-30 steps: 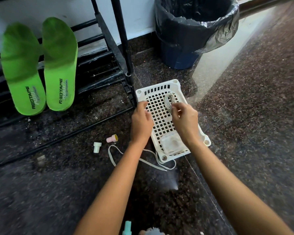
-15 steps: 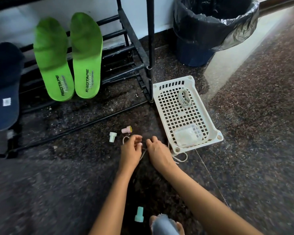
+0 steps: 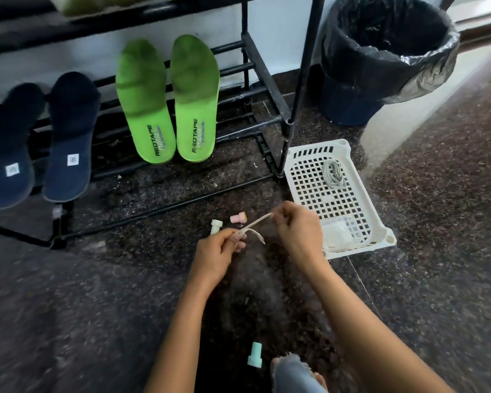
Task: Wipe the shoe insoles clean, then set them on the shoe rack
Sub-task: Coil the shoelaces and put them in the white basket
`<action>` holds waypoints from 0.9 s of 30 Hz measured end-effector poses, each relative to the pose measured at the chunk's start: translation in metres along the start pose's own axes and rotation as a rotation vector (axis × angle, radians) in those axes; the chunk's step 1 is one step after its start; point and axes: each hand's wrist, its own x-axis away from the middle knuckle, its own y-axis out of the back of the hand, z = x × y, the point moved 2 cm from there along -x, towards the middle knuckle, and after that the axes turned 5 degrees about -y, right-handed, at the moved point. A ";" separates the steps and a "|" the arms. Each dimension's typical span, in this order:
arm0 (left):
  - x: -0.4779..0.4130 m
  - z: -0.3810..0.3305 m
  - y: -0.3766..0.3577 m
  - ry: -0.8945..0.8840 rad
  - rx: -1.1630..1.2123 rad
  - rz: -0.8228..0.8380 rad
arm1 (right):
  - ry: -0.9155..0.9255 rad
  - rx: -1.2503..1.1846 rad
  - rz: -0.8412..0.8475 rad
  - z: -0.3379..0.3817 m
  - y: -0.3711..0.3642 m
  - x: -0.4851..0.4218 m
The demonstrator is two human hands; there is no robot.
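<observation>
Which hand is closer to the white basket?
The right hand. It sits right by the white basket's near left edge, pinching a white lace. The left hand pinches the lace farther left.

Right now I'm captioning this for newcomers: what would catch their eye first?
The bright green insoles leaning on the shoe rack, upper centre. Below them, over the dark floor, the left hand and right hand hold a pale cord between them, beside a white basket on the right.

Glossy speckled stone floor (image 3: 437,222), perforated white plastic basket (image 3: 377,231), matt black metal rack (image 3: 267,78)
</observation>
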 end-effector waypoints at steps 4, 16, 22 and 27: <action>0.005 -0.009 0.021 -0.130 -0.091 -0.153 | 0.239 0.018 0.079 0.006 -0.003 0.004; 0.016 -0.052 0.035 0.096 0.720 0.018 | 0.150 -0.053 0.129 0.020 0.005 -0.014; 0.012 -0.077 0.035 0.113 0.824 -0.013 | 0.182 0.166 0.400 0.003 -0.012 0.001; 0.008 -0.082 0.032 0.188 0.736 0.008 | 0.468 -0.438 0.529 0.055 0.013 0.022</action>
